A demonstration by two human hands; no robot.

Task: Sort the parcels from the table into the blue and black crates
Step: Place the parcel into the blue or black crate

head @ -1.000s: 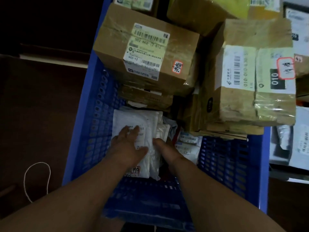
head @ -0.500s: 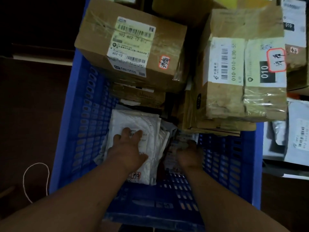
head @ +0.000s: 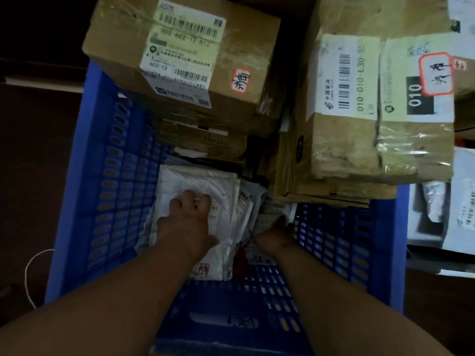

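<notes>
White mailer (head: pixel 203 191) lies flat in the blue crate (head: pixel 102 201), long axis running away from you, directly under your left hand (head: pixel 186 222), fingers spread pressing it. Your right hand (head: pixel 276 235) beside it digs into smaller packets (head: pixel 272 209); its grip is hidden.

Right hand (head: pixel 276 236) fingers hidden among the soft parcels (head: pixel 259 222); grip not determinable. Blue crate (head: pixel 84 201) floor mostly covered. Upper cardboard box (head: pixel 185 55) cut off by the top edge. Grey mailers (head: pixel 447 199) cut off by the right edge. Small label print blurred, illegible. Surroundings beyond the crate too dark to identify.
</notes>
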